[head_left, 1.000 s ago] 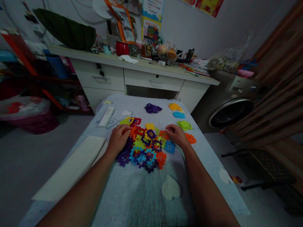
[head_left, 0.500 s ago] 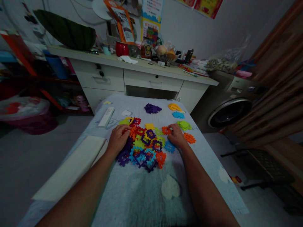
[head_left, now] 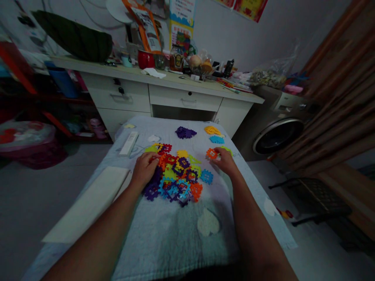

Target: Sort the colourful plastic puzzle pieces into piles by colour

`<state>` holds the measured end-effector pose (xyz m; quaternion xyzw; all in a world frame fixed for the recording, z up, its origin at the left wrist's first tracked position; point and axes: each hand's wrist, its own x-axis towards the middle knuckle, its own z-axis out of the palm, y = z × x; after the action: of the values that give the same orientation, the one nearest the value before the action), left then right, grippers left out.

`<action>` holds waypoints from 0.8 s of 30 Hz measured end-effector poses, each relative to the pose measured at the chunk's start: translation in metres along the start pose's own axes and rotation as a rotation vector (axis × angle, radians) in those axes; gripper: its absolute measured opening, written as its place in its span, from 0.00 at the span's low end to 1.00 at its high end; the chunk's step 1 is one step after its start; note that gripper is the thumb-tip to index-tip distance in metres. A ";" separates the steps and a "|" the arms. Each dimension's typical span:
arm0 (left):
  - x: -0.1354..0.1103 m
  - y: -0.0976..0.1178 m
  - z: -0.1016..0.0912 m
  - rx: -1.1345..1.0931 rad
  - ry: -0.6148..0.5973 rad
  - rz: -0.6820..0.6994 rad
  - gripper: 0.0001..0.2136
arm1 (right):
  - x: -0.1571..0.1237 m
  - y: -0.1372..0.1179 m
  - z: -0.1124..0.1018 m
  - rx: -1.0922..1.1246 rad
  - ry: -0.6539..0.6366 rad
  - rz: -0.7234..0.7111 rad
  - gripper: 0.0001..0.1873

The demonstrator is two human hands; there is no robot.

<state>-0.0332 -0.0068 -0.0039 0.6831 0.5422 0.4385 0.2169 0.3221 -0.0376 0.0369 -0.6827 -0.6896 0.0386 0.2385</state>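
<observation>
A mixed pile of plastic interlocking tiles with toothed edges lies on the cloth-covered table. My right hand pinches an orange tile to the right of the pile, partly covering a lime-green stack. At the pile's left edge, my left hand is closed, its fingertips on another orange tile. A single blue tile lies just below my right hand. Farther back are a purple stack, a yellow stack and a light-blue stack.
A long white board and a small white box lie along the table's left side. Behind stands a cluttered desk with drawers. A washing machine is at the right, with a low stool nearer.
My right hand has moved right and slightly away from the pile with the orange tile, now over the green stack. My left hand stays at the pile's edge. The view has shifted slightly.
</observation>
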 end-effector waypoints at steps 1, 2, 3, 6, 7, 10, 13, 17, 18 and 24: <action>0.000 0.000 0.000 -0.002 0.001 -0.001 0.11 | -0.003 0.007 -0.009 -0.016 0.010 0.030 0.25; 0.000 0.001 0.000 -0.003 0.002 -0.002 0.11 | -0.006 0.014 -0.018 -0.034 0.013 0.065 0.24; 0.000 0.001 0.000 -0.002 0.004 -0.003 0.11 | -0.011 0.022 -0.026 -0.056 0.012 0.103 0.23; 0.000 0.002 -0.001 0.007 0.003 -0.003 0.11 | -0.027 0.042 -0.044 -0.122 0.000 0.223 0.20; 0.000 0.002 -0.001 0.009 -0.001 -0.002 0.12 | -0.032 0.047 -0.047 -0.141 0.000 0.269 0.19; 0.000 0.001 -0.001 0.013 -0.008 -0.005 0.12 | -0.045 0.055 -0.049 -0.195 0.003 0.427 0.20; 0.000 0.000 0.000 0.008 -0.006 -0.008 0.12 | -0.050 0.054 -0.044 -0.247 -0.050 0.516 0.22; 0.000 -0.001 0.000 0.002 -0.008 -0.007 0.12 | -0.049 0.043 -0.038 -0.263 0.027 0.475 0.21; 0.000 -0.001 0.000 0.005 -0.008 -0.008 0.12 | -0.048 0.038 -0.037 -0.242 0.058 0.409 0.19; 0.001 -0.001 0.000 0.016 -0.018 -0.005 0.12 | -0.051 -0.015 -0.026 0.051 -0.318 -0.122 0.22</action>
<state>-0.0343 -0.0057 -0.0044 0.6874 0.5455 0.4273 0.2174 0.3157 -0.0942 0.0512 -0.6186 -0.7577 0.1489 0.1452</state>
